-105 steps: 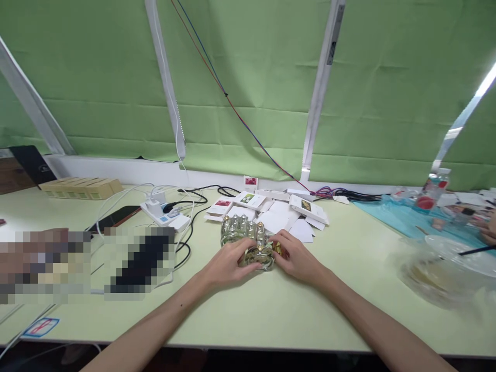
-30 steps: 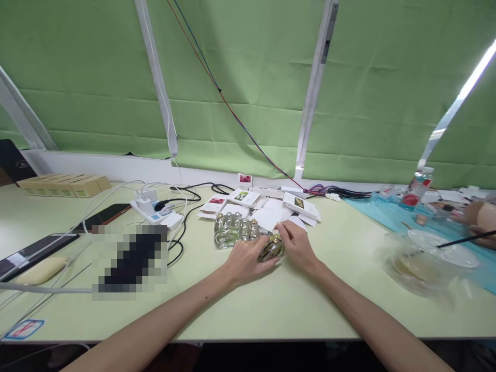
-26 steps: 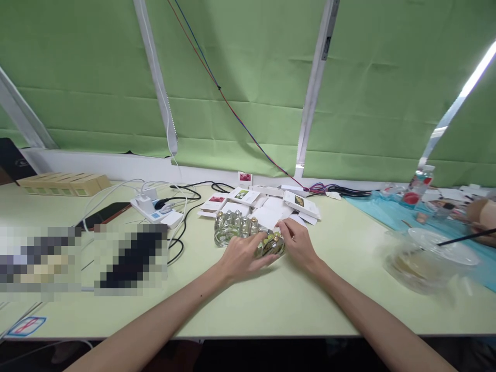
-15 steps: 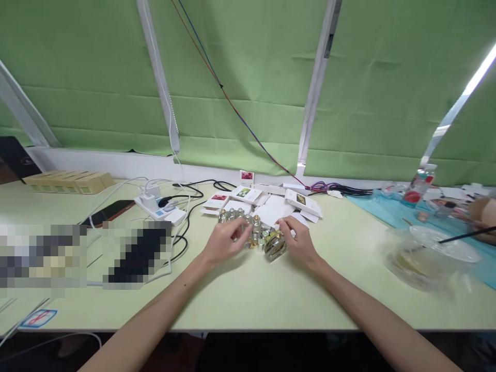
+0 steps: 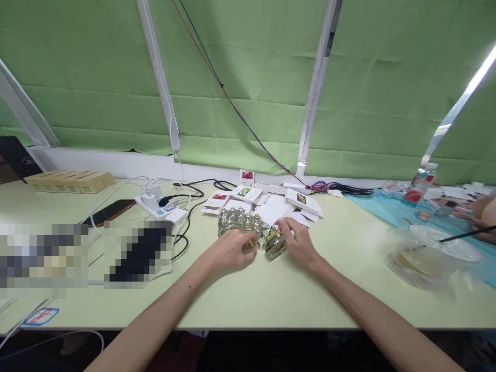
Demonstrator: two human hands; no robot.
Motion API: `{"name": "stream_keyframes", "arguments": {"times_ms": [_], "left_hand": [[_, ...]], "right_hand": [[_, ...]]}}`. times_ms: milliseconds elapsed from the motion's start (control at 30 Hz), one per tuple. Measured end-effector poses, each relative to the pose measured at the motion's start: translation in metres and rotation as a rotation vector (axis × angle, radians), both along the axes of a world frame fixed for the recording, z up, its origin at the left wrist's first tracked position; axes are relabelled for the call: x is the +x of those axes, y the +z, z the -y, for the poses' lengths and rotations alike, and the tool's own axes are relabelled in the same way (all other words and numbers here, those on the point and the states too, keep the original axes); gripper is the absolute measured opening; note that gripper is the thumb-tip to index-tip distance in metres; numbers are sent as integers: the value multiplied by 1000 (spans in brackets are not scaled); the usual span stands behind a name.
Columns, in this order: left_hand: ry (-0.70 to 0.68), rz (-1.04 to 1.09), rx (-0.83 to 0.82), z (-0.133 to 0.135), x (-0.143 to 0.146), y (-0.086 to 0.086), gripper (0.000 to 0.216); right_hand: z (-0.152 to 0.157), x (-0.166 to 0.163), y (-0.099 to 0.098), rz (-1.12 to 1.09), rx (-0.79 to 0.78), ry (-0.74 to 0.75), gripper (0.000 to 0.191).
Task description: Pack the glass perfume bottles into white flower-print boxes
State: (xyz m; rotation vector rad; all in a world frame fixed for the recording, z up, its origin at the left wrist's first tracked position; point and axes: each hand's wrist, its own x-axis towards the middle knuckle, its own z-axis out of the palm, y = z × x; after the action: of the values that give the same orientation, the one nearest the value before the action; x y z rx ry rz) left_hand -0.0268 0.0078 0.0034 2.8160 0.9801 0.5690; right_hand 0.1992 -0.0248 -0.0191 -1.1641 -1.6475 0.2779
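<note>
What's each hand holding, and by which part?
Right hand: a glass bottle, apparently by the side near its gold top. Left hand: curled beside small caps; can't tell whether it holds anything.

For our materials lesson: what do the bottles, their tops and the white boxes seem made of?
Bottles: probably clear, glossy glass, see-through with bright highlights; plastic possible.
Tops: shiny gold and silver, so metal or metallic-coated plastic.
White boxes: likely smooth printed card, judging by thin flaps.

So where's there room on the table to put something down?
Bare table: between the right hand and the clear container, and along the front edge between the forearms. Crowded: around the glass bottles, the white boxes behind them, and the power strip to their left.
</note>
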Motion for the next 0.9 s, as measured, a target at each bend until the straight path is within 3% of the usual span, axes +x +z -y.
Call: {"name": "stream_keyframes", "arguments": {"times_ms": [400,900], "left_hand": [[52,45,-19,1,2,-2,13],[-4,23,32,-2,3,-5,20]], "right_hand": [[4,-1,4,-8,-27,16,42],[2,0,3,30,-23,11,43]]}}
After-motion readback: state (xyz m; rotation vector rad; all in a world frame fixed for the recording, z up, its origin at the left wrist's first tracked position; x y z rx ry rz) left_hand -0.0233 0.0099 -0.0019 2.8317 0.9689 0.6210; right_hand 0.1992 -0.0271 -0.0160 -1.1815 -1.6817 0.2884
